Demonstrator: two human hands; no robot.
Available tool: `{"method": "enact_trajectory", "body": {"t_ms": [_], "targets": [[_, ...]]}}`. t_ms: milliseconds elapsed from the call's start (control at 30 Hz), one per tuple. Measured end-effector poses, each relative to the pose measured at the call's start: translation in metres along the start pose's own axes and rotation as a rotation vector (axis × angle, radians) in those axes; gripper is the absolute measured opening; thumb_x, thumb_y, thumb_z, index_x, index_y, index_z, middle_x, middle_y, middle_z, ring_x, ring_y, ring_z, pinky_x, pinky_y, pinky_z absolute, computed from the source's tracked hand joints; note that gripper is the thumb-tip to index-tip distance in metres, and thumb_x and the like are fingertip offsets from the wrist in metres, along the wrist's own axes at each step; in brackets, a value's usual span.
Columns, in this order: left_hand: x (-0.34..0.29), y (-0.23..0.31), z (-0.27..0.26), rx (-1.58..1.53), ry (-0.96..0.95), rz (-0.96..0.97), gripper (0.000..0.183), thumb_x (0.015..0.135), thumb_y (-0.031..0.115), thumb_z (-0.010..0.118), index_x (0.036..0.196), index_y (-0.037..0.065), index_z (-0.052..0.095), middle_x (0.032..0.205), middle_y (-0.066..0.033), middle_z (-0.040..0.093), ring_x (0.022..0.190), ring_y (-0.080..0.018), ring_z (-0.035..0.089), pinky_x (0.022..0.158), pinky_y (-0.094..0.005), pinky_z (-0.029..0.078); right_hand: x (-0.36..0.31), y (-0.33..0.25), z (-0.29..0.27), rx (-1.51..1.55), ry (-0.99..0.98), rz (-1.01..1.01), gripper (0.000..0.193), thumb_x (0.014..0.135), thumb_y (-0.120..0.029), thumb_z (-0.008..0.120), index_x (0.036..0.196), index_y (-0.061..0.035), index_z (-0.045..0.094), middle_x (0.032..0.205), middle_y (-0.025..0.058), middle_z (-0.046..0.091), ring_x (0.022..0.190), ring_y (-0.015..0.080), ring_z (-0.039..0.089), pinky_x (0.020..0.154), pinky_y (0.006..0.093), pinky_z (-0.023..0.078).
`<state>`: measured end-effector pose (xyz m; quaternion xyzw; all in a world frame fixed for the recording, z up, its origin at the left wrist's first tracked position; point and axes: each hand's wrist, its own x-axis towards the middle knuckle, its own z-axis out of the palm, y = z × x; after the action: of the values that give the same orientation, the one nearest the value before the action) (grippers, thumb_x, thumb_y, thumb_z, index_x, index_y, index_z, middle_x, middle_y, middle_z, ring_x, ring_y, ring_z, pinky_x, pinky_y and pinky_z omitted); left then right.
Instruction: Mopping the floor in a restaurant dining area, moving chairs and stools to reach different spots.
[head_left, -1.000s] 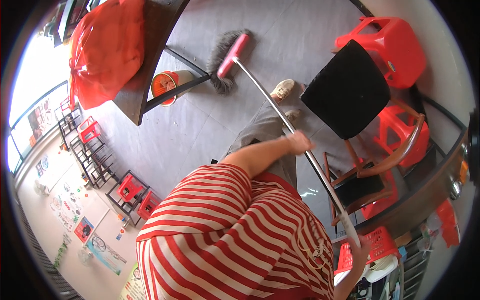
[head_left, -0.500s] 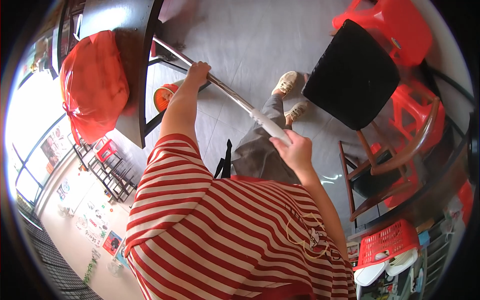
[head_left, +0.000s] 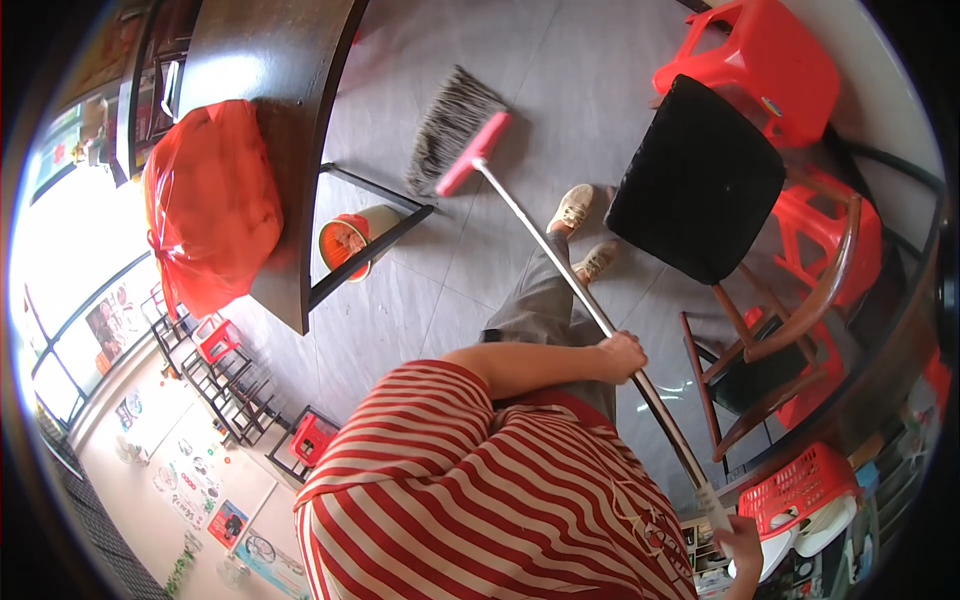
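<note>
A long-handled broom [head_left: 530,228] slants across the view, its pink head and grey bristles lying on the grey tiled floor beyond my feet. My left hand [head_left: 622,358] is closed around the middle of the metal shaft, with that forearm crossing in front of my body. Farther down at the lower right, my right hand [head_left: 742,545] grips the white end of the handle. To the left of the bristles stands a round bin [head_left: 385,222] with an orange rim and a red liner, partly behind a dark table leg frame.
A dark table [head_left: 268,65] bears a full red plastic bag [head_left: 215,200] on the left. At right are a chair with a black seat [head_left: 700,180] and red plastic stools [head_left: 775,75]. A red basket [head_left: 800,490] sits near my right hand.
Both hands have drawn the broom back toward the lower right. Its head, hidden under the table before, now shows on the open floor.
</note>
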<state>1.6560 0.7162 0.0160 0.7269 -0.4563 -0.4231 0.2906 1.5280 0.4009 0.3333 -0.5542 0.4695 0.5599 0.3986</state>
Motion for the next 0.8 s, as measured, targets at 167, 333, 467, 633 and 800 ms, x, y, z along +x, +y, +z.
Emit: {"method": "enact_trajectory", "body": {"t_ms": [167, 333, 467, 633, 800], "targets": [[0.002, -0.036, -0.010, 0.040, -0.099, 0.176, 0.014, 0.060, 0.018, 0.062, 0.070, 0.008, 0.060, 0.067, -0.0082, 0.062, 0.070, -0.0264, 0.061, 0.066, -0.0396, 0.048, 0.006, -0.015, 0.036, 0.082, -0.031, 0.081, 0.007, 0.061, -0.004, 0.060, 0.062, 0.0015, 0.056, 0.048, 0.0041, 0.049, 0.039, 0.0112, 0.045, 0.036, 0.0252, 0.032], [-0.053, -0.166, -0.065, 0.072, -0.091, -0.093, 0.014, 0.061, 0.016, 0.061, 0.071, 0.007, 0.059, 0.066, -0.0126, 0.059, 0.066, -0.0311, 0.061, 0.060, -0.0420, 0.048, 0.093, -0.128, 0.101, 0.186, -0.062, -0.025, 0.016, 0.065, -0.009, 0.068, 0.074, 0.0026, 0.061, 0.056, 0.0010, 0.051, 0.044, 0.0092, 0.045, 0.041, 0.0232, 0.035], [-0.167, -0.322, -0.121, 0.472, 0.228, -0.553, 0.010, 0.065, 0.013, 0.061, 0.074, 0.008, 0.061, 0.081, -0.0130, 0.059, 0.085, -0.0297, 0.056, 0.075, -0.0426, 0.044, 0.171, -0.273, 0.197, 0.312, -0.385, -0.292, 0.025, 0.071, -0.015, 0.071, 0.085, 0.0032, 0.061, 0.061, 0.0023, 0.055, 0.046, 0.0067, 0.048, 0.039, 0.0207, 0.035], [-0.232, -0.327, -0.211, 0.675, -0.051, -1.204, 0.025, 0.079, 0.019, 0.054, 0.104, 0.021, 0.055, 0.112, -0.0007, 0.051, 0.113, -0.0274, 0.045, 0.087, -0.0471, 0.038, 0.187, -0.361, 0.308, 0.219, -0.593, -0.482, 0.023, 0.076, -0.016, 0.066, 0.084, 0.0032, 0.058, 0.059, 0.0010, 0.051, 0.047, 0.0077, 0.047, 0.043, 0.0214, 0.037], [-0.187, -0.279, -0.143, 0.579, 0.088, -0.932, 0.021, 0.072, 0.013, 0.057, 0.093, 0.012, 0.059, 0.101, -0.0094, 0.055, 0.103, -0.0301, 0.051, 0.084, -0.0462, 0.039, 0.205, -0.276, 0.236, 0.268, -0.484, -0.506, 0.021, 0.076, -0.017, 0.066, 0.084, 0.0017, 0.060, 0.057, -0.0006, 0.050, 0.045, 0.0060, 0.045, 0.041, 0.0217, 0.034]]}}
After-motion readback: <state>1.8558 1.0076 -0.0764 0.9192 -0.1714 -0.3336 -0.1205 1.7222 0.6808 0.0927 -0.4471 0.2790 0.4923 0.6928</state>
